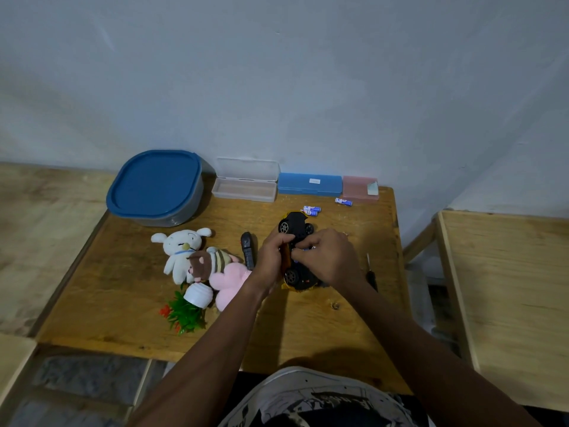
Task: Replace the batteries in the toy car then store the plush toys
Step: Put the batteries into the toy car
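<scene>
Head view, from the left: a blue-lidded tub sits closed at the table's back corner, probably where the plush toys will go; they lie heaped just in front of it, white, striped and pink ones touching, beside a toppled toy plant. None is stored yet. A clear case stands open by the wall. A dark oblong piece lies just left of the hands; what it is I cannot tell.

The left hand grips the toy car by its side, fingers curled round the yellow body, holding it wheels-up near the table's middle so the black underside faces the person. The right hand has its fingers curled down onto the middle of that underside; a fleck of blue shows beneath them, perhaps a battery being seated, though it is too small to say.

Loose batteries lie behind the car, one more farther right, within easy reach. A screwdriver rests at the right, likely for the cover
</scene>
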Demonstrator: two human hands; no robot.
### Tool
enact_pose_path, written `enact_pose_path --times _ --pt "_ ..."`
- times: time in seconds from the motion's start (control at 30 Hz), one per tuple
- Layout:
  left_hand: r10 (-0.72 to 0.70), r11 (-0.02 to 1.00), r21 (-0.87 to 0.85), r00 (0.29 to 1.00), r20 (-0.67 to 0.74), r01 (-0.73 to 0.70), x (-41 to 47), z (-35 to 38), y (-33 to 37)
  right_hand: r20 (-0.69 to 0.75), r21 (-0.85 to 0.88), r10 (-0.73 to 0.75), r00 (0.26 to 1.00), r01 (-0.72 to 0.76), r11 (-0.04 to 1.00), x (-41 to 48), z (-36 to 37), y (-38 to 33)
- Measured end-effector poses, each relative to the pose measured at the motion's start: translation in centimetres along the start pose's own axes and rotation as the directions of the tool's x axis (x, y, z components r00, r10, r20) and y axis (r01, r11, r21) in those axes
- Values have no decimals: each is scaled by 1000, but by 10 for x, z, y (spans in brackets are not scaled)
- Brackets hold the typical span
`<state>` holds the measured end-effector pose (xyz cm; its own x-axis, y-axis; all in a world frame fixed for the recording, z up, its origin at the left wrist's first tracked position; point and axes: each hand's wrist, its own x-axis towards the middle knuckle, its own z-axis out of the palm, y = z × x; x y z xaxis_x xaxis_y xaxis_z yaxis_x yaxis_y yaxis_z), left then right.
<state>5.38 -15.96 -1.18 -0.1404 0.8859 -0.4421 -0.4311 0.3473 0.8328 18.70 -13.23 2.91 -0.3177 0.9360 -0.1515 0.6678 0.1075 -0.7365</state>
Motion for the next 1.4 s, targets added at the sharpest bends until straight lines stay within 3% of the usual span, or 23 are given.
enact_pose_path --times 0.23,0.47,0.57,0.7,0.77,0.87,1.0,1.1,1.2,1.4 --pt "-20 999 32 1000 -1 20 -5 3 -2 -64 -51 -43 997 39 998 -8 5 1" --pt "-110 992 -70 993 -32 108 -6 0 6 -25 -34 -260 965 260 965 -9 7 12" --pt "-117 989 -99 993 -26 113 -7 -2 8 -25 22 -284 958 285 958 -7 7 16" --pt "-115 984 -134 993 1 114 -10 -4 10 -146 326 -96 985 139 935 -5 3 10" --pt "-104 984 -147 995 2 103 -9 -6 10 -111 531 61 992 8 847 -3 -2 4" --pt "-96 984 -150 995 -18 92 -7 -7 9 -27 607 231 972 -168 776 -2 -9 0" --pt "-77 991 -108 997 -2 76 -5 -8 6 50 687 202 978 -181 704 -10 -10 2" --pt "-74 993 -97 997 -4 73 -5 -7 8 98 648 203 974 -217 730 -10 -4 9" --pt "-90 992 -96 995 -41 86 -5 -5 9 -16 475 180 984 -151 867 -8 5 19" --pt "-24 997 -79 987 -156 11 -3 0 6 -127 329 104 986 -57 942 -8 13 23"
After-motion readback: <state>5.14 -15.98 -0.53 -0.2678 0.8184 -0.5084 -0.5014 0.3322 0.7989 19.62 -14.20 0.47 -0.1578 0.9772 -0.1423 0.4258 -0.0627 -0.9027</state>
